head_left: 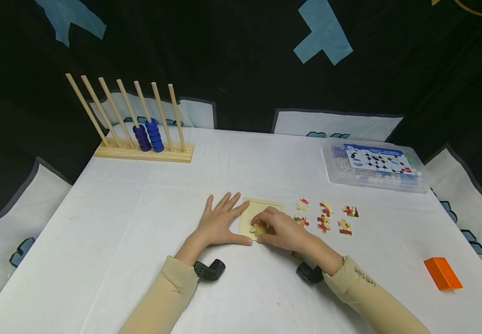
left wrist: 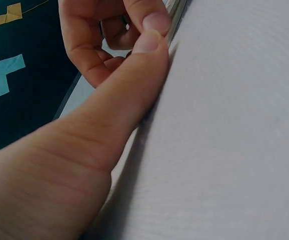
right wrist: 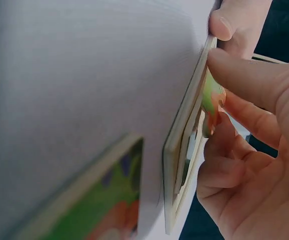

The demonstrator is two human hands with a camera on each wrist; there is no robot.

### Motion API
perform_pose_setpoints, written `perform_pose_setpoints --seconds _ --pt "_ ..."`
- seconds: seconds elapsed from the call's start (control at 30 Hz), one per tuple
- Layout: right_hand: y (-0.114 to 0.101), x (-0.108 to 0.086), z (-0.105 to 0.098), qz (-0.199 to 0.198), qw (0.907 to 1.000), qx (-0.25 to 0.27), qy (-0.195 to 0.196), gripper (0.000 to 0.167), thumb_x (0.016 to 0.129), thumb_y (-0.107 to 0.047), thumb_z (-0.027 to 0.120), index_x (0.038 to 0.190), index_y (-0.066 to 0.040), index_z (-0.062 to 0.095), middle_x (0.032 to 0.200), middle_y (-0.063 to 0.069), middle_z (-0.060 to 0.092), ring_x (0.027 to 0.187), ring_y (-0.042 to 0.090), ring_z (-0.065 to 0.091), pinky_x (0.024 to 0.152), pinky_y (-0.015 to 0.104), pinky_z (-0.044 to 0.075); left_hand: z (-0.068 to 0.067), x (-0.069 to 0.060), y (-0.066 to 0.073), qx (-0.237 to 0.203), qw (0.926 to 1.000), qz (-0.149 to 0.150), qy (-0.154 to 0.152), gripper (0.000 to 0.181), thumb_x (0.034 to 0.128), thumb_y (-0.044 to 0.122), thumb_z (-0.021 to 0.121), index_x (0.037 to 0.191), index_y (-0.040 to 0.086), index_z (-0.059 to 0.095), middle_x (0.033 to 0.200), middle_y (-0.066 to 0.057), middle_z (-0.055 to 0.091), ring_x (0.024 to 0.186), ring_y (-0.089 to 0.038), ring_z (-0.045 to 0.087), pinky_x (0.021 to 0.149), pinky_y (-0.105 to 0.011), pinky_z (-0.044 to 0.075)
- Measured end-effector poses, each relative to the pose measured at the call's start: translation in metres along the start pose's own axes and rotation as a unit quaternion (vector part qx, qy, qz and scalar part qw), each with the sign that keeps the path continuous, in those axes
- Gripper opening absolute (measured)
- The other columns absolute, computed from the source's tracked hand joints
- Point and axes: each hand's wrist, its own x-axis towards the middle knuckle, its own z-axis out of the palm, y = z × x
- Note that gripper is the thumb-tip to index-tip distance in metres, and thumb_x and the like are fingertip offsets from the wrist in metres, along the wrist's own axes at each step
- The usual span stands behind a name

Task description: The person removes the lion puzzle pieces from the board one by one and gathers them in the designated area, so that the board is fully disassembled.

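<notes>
A shallow wooden puzzle tray lies on the white table. My left hand rests flat at its left side, fingers spread, index fingertip and thumb at the frame. Over the tray's lower part, my right hand has curled fingers and pinches a green and orange jigsaw piece by the frame's edge. How far that piece sits inside the frame I cannot tell. Several loose jigsaw pieces lie right of the tray. Another piece shows close up in the right wrist view, partly hidden under the right wrist in the head view.
A wooden peg rack with purple and blue rings stands at the back left. At the back right lies a clear plastic case with a printed label. An orange block sits near the right table edge.
</notes>
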Motion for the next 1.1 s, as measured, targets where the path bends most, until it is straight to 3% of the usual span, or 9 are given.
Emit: perform_pose_setpoints --seconds 0.23,0.5,0.73,0.93,1.1 --pt "0.0 0.0 -0.002 -0.007 0.9997 -0.019 -0.011 0.041 0.076 -0.018 0.074 0.114 -0.006 0.062 0.094 0.0 0.052 0.076 0.013 0.041 0.065 0.026 0.035 0.001 0.001 0.0 0.002 1.0 -0.002 -0.002 0.103 0.0613 0.077 0.056 0.144 0.025 0.025 0.15 -0.003 0.011 0.137 -0.024 0.002 0.101 -0.055 -0.01" --pt "0.0 -0.002 -0.003 -0.005 0.9994 0.016 -0.029 0.046 0.077 -0.01 0.072 0.119 0.001 0.058 0.101 0.006 0.051 0.072 0.013 0.043 0.061 0.022 0.04 0.0 0.0 0.002 -0.006 1.0 0.001 0.002 0.103 0.0613 0.076 0.058 0.144 0.023 0.027 0.15 -0.004 0.013 0.137 -0.025 0.004 0.101 -0.055 -0.009" --pt "0.002 -0.005 -0.005 -0.024 0.9994 -0.004 -0.023 0.044 0.078 -0.008 0.07 0.119 0.002 0.058 0.101 0.007 0.054 0.076 0.013 0.046 0.064 0.023 0.04 0.0 0.0 0.001 -0.002 1.0 0.0 0.001 0.103 0.061 0.077 0.057 0.144 0.024 0.027 0.15 -0.003 0.013 0.137 -0.025 0.003 0.101 -0.054 -0.01" --pt "0.006 -0.016 -0.02 0.011 0.9995 0.027 -0.013 0.046 0.082 -0.015 0.068 0.124 -0.003 0.055 0.102 0.004 0.055 0.083 0.014 0.049 0.069 0.028 0.042 0.0 0.001 0.001 -0.001 1.0 0.001 -0.001 0.103 0.0611 0.077 0.057 0.144 0.024 0.026 0.15 -0.003 0.012 0.137 -0.025 0.003 0.101 -0.054 -0.01" --pt "0.017 -0.04 -0.039 0.053 0.9957 0.072 0.024 0.044 0.082 -0.016 0.068 0.123 -0.005 0.055 0.104 0.002 0.054 0.078 0.015 0.047 0.065 0.029 0.042 -0.001 0.0 0.001 0.0 1.0 0.004 0.0 0.103 0.0611 0.076 0.058 0.144 0.024 0.026 0.15 -0.004 0.012 0.137 -0.025 0.003 0.101 -0.055 -0.009"
